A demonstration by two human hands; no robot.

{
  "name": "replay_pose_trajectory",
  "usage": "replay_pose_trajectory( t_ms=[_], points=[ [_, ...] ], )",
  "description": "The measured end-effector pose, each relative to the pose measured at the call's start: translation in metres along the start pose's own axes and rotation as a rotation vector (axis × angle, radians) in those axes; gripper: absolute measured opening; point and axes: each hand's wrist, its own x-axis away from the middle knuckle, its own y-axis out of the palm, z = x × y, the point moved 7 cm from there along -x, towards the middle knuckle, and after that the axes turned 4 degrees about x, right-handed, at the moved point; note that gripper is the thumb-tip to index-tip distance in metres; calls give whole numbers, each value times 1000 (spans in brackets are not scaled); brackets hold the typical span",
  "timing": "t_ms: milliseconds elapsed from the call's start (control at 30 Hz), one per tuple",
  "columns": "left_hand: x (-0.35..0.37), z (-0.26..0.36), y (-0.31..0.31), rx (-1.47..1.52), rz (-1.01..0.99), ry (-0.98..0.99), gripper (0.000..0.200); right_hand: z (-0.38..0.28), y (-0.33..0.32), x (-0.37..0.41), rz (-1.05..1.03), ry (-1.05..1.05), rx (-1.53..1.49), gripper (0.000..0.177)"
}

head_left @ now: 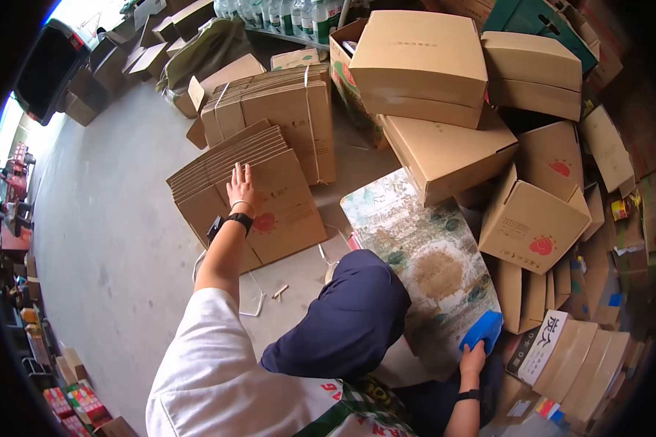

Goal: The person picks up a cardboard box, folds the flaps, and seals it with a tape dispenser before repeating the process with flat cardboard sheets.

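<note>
My left hand (pixel 242 191) reaches forward with its fingers stretched out, over the front face of a bundle of flattened cardboard boxes (pixel 284 211). It appears to touch the cardboard near the upper edge. That bundle leans back against a second one (pixel 270 109), which is tied with white straps. Low on the right, my right hand (pixel 473 360) grips a blue plastic object (pixel 482 329) whose exact kind I cannot make out. The blue object is above the near right corner of a worn, stained board (pixel 386 211).
Closed cartons (pixel 419 65) are piled at the back right, with an open carton (pixel 536 218) beside them. Packs of bottles (pixel 291 16) stand at the back. A small stick (pixel 280 293) and white strap pieces (pixel 254 306) lie on the concrete floor (pixel 109 218).
</note>
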Motion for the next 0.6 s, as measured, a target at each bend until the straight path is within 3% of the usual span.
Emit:
replay_pose_trajectory(
  t_ms=[67, 133, 167, 267, 300, 333, 400, 467, 533, 600],
  points=[
    [-8, -6, 3, 86, -72, -48, 87, -2, 4, 0, -41, 52, -37, 37],
    [-3, 1, -2, -9, -111, -28, 85, -3, 3, 0, -40, 52, -22, 38],
    [0, 5, -7, -109, -13, 40, 85, -3, 4, 0, -47, 63, -12, 38],
    [21, 20, -41, -131, 5, 104, 80, -3, 8, -2, -24, 66, -18, 38],
    [31, 27, -56, -62, 134, 152, 61, -2, 9, -1, -5, 63, -25, 38],
    [39, 30, -55, -21, 75, 213, 39, -1, 10, 0, -1, 63, -33, 38],
    [56, 31, -68, 190, 166, 330, 24, 0, 12, -3, -12, 50, -70, 40],
    [67, 37, -125, 430, 306, 319, 22, 0, 7, -10, -54, 51, -68, 42],
    [96, 61, -224, 495, 453, 415, 19, -2, -11, -17, -122, 30, -35, 48],
    [142, 100, -322, 536, 538, 646, 13, -9, -56, -25, 78, -46, -89, 47]
  ],
)
